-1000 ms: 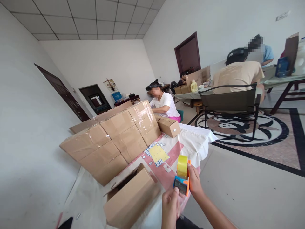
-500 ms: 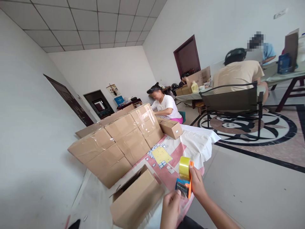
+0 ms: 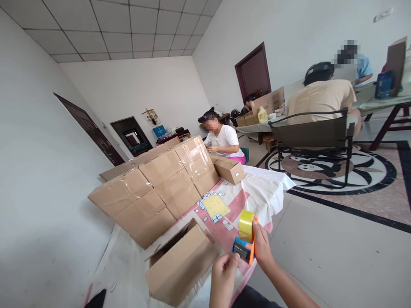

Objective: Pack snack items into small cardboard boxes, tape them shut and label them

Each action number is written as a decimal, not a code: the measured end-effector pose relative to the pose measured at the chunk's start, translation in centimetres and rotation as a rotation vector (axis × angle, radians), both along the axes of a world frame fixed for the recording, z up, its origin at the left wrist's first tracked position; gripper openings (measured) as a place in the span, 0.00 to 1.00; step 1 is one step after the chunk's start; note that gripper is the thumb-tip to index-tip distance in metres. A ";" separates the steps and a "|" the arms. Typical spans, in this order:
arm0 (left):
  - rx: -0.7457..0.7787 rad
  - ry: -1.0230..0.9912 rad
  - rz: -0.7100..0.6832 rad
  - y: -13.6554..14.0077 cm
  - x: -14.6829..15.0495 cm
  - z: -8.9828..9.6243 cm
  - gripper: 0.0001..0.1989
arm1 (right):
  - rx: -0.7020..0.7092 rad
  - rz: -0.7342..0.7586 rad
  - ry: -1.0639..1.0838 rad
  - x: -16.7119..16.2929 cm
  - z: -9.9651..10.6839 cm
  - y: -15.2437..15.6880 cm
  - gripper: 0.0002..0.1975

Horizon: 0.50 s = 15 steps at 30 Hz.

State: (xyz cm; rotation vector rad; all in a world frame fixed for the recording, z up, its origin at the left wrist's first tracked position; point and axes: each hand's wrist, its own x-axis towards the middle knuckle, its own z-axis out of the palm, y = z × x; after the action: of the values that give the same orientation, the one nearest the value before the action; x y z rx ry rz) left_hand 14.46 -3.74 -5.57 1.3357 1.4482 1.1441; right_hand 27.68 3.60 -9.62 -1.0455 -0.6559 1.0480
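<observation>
On the tape dispenser (image 3: 241, 249), the right grip (image 3: 263, 246) is curled.

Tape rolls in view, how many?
1: a yellow tape roll on the orange-and-blue dispenser held in the right hand. Any inside or behind the cartons would be hidden.

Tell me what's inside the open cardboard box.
Inside the open cardboard box, only shadowed inner cardboard shows; its near side covers the bottom, so anything there can't be seen.

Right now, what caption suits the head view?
Right hand grips a tape dispenser, left hand at its end, near an open carton.
</observation>
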 end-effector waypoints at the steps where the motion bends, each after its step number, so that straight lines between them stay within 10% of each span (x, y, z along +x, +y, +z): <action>1: 0.004 0.008 0.003 0.1 -0.1 -0.2 0.34 | -0.011 -0.006 -0.001 -0.1 0.0 0.0 0.28; 15: -0.075 -0.079 0.011 0.5 -1.8 -2.7 0.35 | 0.026 -0.041 -0.159 -0.5 -0.3 0.6 0.26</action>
State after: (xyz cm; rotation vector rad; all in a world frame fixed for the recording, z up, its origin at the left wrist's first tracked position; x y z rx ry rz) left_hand 12.62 -3.20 -8.26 1.2190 1.4288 1.1262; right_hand 27.13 4.22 -9.88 -1.1231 -0.7715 0.9244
